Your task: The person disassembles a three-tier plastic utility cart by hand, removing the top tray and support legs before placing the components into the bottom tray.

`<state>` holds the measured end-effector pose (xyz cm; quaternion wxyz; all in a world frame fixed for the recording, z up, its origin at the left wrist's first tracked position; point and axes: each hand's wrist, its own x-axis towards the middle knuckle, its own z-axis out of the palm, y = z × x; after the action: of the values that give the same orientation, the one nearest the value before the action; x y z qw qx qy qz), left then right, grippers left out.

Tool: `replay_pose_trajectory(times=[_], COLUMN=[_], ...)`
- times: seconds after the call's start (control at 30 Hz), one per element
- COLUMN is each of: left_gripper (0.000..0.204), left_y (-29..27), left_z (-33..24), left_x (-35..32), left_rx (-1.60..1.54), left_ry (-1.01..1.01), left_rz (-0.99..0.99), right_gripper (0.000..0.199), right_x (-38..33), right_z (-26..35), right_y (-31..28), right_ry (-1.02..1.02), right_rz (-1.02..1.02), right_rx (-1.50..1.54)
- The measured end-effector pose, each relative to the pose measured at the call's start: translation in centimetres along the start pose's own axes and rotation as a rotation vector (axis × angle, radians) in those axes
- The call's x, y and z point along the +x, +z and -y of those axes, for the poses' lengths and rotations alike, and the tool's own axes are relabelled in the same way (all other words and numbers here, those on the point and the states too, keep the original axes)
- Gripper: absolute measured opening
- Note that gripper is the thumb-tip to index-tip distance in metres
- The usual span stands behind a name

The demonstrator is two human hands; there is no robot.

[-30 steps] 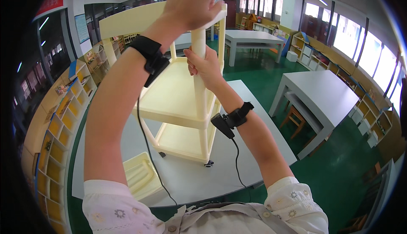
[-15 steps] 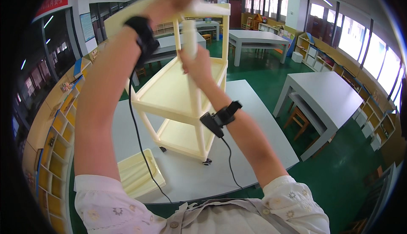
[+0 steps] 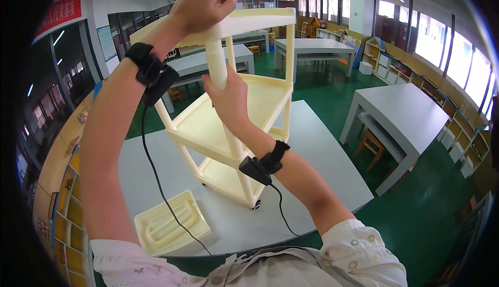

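A cream plastic three-tier trolley [image 3: 254, 97] stands upright on a grey table. My left hand [image 3: 205, 6] is balled into a fist over the near corner of its top shelf [image 3: 265, 21]; whether it touches the shelf is unclear. Below that corner, my right hand [image 3: 230, 99] wraps round the thick near post [image 3: 215, 61]. The post's upper end meets the underside of the shelf corner. Small black castors [image 3: 257, 204] sit under the bottom shelf [image 3: 223, 178].
A shallow cream tray [image 3: 161, 204] holding a curved handle [image 3: 191, 211] lies on the grey table [image 3: 312, 183], left of the trolley. Cables hang from the black devices strapped to both wrists. Another grey table [image 3: 405, 107] stands to the right, with a wooden stool [image 3: 369, 149] beneath it.
My left fist, blurred by motion before, is sharp now and further left at the shelf corner. My right hand keeps its grip on the post. The trolley's top shows further right in view.
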<state>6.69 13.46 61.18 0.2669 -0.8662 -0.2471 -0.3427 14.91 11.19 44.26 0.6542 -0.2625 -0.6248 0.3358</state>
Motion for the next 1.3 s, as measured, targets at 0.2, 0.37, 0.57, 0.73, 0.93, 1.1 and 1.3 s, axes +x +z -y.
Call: replay_pose_trajectory(times=[0.2, 0.37, 0.57, 0.73, 0.93, 1.1, 1.3], left_gripper=[0.025, 0.021, 0.025, 0.052, 0.055, 0.062, 0.052], left_y=[-4.4, -5.6, -2.6, 4.5, 3.5, 2.9, 1.2], left_z=[0.4, 3.9, 11.7, -1.0, -7.2, -6.5, -4.5], left_x=[-4.1, -7.7, -10.1, 1.3, 4.5, 1.3, 1.3], left_rx=[-0.074, -0.102, 0.433, -0.273, -0.009, 0.352, 0.157], left_ry=[0.167, 0.089, -0.376, -0.208, -0.480, -0.439, -0.378], left_rz=[-0.083, -0.098, -0.054, -0.132, 0.307, 0.012, -0.071], right_gripper=[0.036, 0.052, 0.023, 0.014, 0.019, 0.022, 0.021], right_x=[-0.2, 5.8, 5.7, 1.9, -0.3, -0.2, 1.4], right_z=[-2.6, -4.1, -5.0, -3.8, -3.6, -3.9, -4.1], right_y=[-3.7, -20.2, -22.9, -17.3, -9.7, -5.1, -2.5], right_ry=[-0.486, -0.636, 0.042, 0.183, 0.258, 0.137, 0.113], right_rz=[-0.082, -0.864, 0.083, 0.524, 0.528, 0.253, 0.162], right_rx=[-0.080, -0.814, -0.009, 0.463, 0.513, 0.223, 0.162])
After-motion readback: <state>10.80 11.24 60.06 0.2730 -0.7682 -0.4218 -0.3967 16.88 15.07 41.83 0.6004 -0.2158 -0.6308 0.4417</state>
